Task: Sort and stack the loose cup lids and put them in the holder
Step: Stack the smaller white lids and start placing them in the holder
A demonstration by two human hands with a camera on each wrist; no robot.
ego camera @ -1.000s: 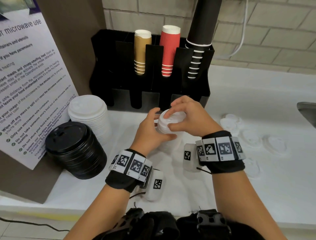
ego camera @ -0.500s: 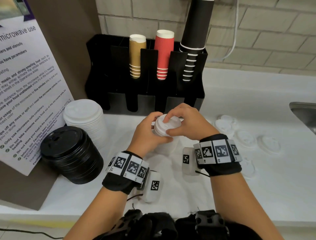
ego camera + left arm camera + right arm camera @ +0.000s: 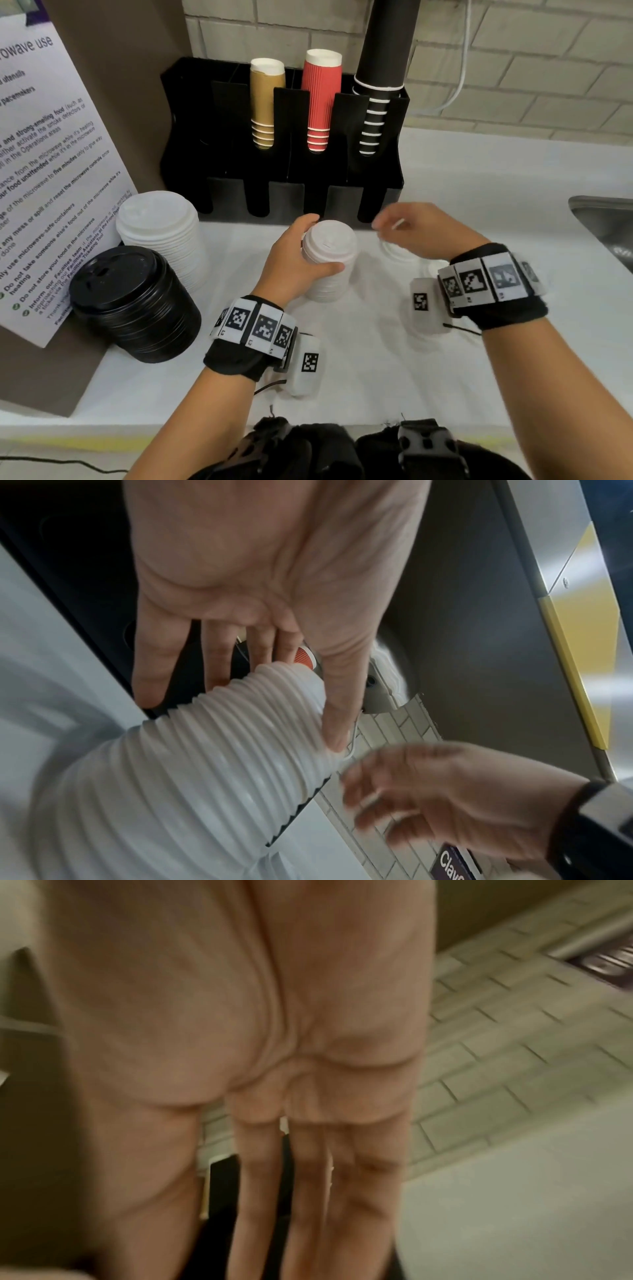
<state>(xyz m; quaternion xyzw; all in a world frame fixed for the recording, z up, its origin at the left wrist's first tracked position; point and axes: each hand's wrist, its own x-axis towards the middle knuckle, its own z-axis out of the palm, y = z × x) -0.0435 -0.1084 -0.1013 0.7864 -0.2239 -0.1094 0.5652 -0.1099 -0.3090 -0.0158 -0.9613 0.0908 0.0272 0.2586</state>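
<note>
The left hand (image 3: 291, 260) grips a ribbed white lid stack (image 3: 329, 263) at frame centre; the blurred right hand (image 3: 421, 229) is spread.

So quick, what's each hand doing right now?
Left hand: grips the small white lid stack.
Right hand: open, holds nothing, blurred.

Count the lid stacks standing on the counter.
3: a black lid stack at front left, a large white lid stack just behind it, and a small white lid stack at centre, held by the left hand. Loose single lids not counted.
</note>
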